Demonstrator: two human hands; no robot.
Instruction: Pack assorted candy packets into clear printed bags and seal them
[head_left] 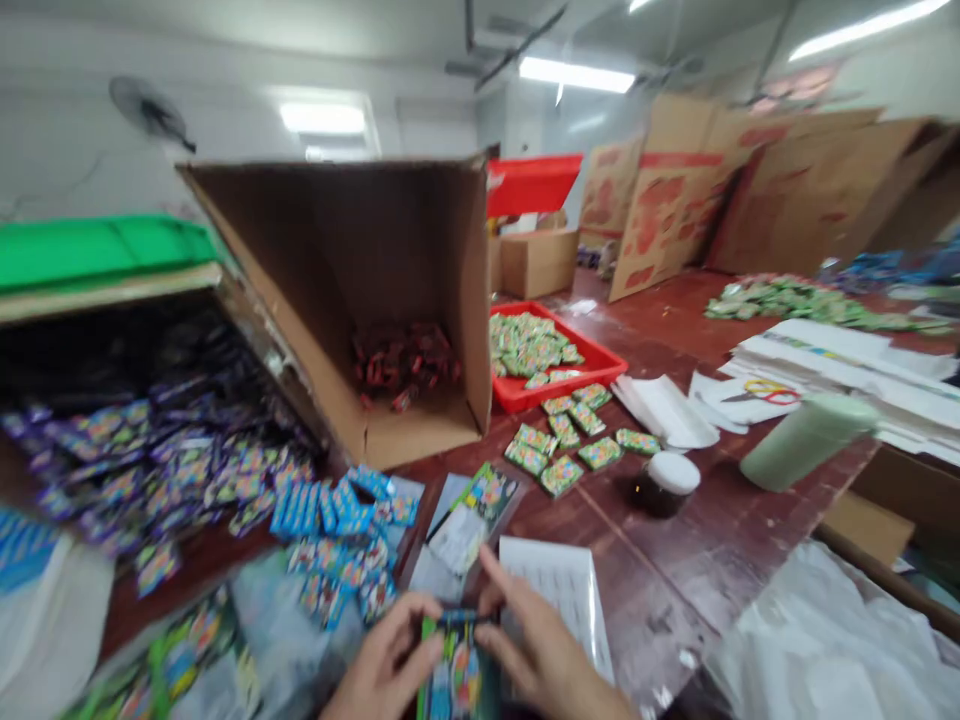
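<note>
At the bottom edge my left hand (386, 665) and my right hand (536, 645) both pinch the top of a green printed bag (457, 670) with a dark upper edge. The fingers of each hand are closed on it from either side. Just beyond the bag lie a white printed sheet (559, 585) and a clear bag with a coloured card (472, 515). Blue sachets (337, 520) are scattered to the left of my hands. The view is blurred by motion.
A tipped cardboard box (360, 290) holds red sachets (401, 365). Purple sachets (150, 450) spill from a dark bin at left. A red tray (607, 365) holds green sachets, with more loose ones (570, 445) nearby. A white-lidded jar (667, 480), a green bottle (806, 440), scissors (765, 392) and paper stacks lie right.
</note>
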